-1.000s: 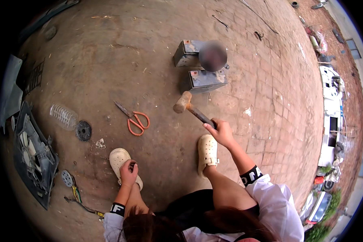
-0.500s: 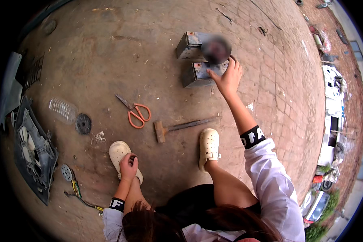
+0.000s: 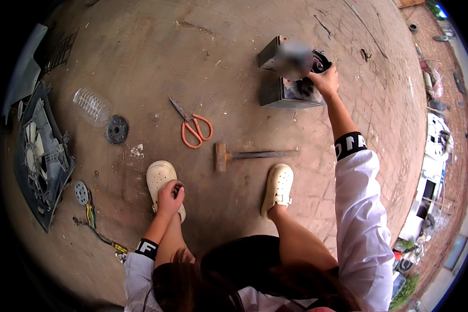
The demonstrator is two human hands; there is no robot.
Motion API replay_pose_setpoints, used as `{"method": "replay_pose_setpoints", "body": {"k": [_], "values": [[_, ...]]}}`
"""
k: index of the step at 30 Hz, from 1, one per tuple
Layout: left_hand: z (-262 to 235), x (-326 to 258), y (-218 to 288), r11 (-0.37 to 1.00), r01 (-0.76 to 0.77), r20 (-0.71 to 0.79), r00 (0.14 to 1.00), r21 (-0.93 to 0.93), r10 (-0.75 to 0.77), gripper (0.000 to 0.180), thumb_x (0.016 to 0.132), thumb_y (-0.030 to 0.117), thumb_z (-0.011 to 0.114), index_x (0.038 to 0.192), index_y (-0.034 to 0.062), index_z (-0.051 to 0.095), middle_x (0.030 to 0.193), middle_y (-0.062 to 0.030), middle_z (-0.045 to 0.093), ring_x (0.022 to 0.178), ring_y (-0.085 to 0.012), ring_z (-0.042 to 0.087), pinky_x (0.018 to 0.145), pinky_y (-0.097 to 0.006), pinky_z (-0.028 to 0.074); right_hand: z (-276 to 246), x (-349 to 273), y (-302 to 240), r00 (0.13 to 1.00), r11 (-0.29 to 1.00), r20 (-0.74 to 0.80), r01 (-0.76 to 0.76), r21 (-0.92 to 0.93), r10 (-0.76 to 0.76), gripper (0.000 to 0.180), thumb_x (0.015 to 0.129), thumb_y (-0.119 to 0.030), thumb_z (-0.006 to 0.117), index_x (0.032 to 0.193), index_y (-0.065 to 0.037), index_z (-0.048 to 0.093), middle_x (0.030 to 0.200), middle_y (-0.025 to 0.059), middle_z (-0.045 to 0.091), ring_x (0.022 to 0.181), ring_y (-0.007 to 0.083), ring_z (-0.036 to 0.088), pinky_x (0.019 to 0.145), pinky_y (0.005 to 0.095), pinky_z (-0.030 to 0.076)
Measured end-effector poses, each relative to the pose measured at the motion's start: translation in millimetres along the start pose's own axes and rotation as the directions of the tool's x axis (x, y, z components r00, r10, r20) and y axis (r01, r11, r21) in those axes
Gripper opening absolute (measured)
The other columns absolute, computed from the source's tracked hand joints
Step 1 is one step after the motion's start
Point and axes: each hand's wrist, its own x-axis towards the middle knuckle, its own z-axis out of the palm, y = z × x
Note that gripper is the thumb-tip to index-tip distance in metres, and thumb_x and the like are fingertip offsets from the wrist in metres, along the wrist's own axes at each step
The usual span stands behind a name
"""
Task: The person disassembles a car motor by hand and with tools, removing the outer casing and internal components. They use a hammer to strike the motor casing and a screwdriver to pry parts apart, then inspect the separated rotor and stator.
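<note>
My right hand (image 3: 325,82) reaches out at the far right, with thumb and fingers closed on the rim of a round black part (image 3: 322,61). This part rests on or just over two grey box-shaped batteries, one farther (image 3: 268,54) and one nearer (image 3: 292,100); contact is unclear. A blurred patch covers part of the batteries and the part's left side. My left hand (image 3: 170,198) is down by my left shoe, fingers curled in, with nothing visible in them. Between my hands lie orange-handled scissors (image 3: 196,130) and a hammer (image 3: 221,157).
To the left are a clear plastic bottle (image 3: 92,106), a black disc (image 3: 117,130) and a fan in a dark frame (image 3: 39,156). A grey disc (image 3: 80,192) lies near a cable (image 3: 99,236). My cream clogs (image 3: 278,187) stand on the brick ground.
The view has shifted, so ground items appear farther right. My right hand has moved slightly farther out, its fingers closing in on the round black part. My left hand stays by the shoe.
</note>
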Motion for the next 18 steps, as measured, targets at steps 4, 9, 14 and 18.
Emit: {"method": "replay_pose_setpoints", "body": {"k": [4, 9, 14, 18], "values": [[1, 5, 3, 1.0, 0.006, 0.043, 0.999, -0.012, -0.005, 0.005, 0.082, 0.001, 0.062, 0.086, -0.0018, 0.061, 0.073, -0.0053, 0.06, 0.058, -0.0086, 0.053, 0.052, -0.023, 0.043, -8, 12, 33, 0.977, 0.7, 0.21, -0.118, 0.704, -0.047, 0.066, 0.064, -0.041, 0.085, 0.106, 0.003, 0.062, 0.096, 0.0065, 0.066, 0.084, 0.0158, 0.063, 0.076, 0.0265, 0.049], [2, 4, 3, 0.994, 0.027, 0.032, 0.999, -0.103, -0.023, 0.004, 0.084, -0.001, 0.059, 0.088, -0.0023, 0.061, 0.075, -0.0029, 0.058, 0.06, -0.0052, 0.052, 0.051, -0.021, 0.041, -57, -49, 21, 0.968, 0.356, 0.224, -0.17, 0.919, -0.115, 0.052, 0.083, -0.035, 0.07, 0.12, 0.0, 0.057, 0.109, 0.0067, 0.063, 0.101, 0.0156, 0.056, 0.09, 0.0276, 0.042], [-1, 5, 5, 0.998, 0.002, 0.047, 0.999, -0.065, 0.001, 0.003, 0.084, -0.001, 0.06, 0.087, -0.002, 0.061, 0.076, -0.0024, 0.058, 0.06, -0.0047, 0.051, 0.051, -0.02, 0.041, -67, -125, 5, 0.861, -0.221, 0.464, -0.504, 0.835, -0.21, 0.077, 0.08, -0.059, 0.062, 0.141, -0.017, 0.041, 0.142, 0.0085, 0.045, 0.13, 0.0274, 0.043, 0.109, 0.0475, 0.036], [2, 6, 1, 0.998, -0.037, 0.05, 0.998, -0.044, 0.039, 0.003, 0.084, 0.0, 0.06, 0.087, -0.0018, 0.061, 0.076, -0.002, 0.058, 0.06, -0.0045, 0.05, 0.051, -0.02, 0.041, -72, -190, -11, 0.838, -0.325, 0.411, -0.524, 0.787, -0.358, 0.095, 0.068, -0.071, 0.065, 0.144, -0.02, 0.039, 0.145, 0.009, 0.042, 0.133, 0.0297, 0.04, 0.11, 0.05, 0.034]]}}
